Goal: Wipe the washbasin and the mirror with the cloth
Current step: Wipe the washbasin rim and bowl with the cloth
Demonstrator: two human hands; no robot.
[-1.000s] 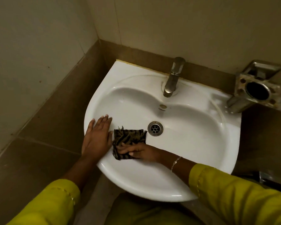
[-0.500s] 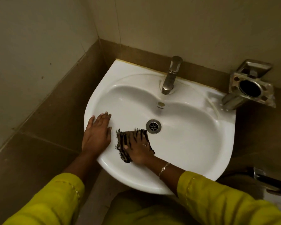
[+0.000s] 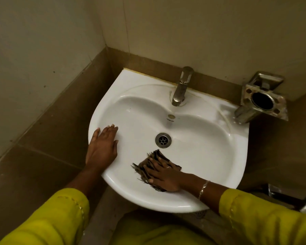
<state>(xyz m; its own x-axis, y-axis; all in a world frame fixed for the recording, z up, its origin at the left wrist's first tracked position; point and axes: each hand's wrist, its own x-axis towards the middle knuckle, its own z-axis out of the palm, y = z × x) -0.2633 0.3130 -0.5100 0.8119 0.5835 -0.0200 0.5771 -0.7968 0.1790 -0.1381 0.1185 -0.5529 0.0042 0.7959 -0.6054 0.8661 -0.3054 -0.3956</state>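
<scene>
Head view, right hand, fingers spread on cloth, slid right below drain, left hand flat on washbasin rim

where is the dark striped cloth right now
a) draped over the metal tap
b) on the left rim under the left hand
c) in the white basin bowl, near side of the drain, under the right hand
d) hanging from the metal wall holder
C: the dark striped cloth lies in the bowl of the white ceramic washbasin, on the near side of the round metal drain, with the right hand pressing flat on it; the left hand rests bare on the left rim.
</scene>
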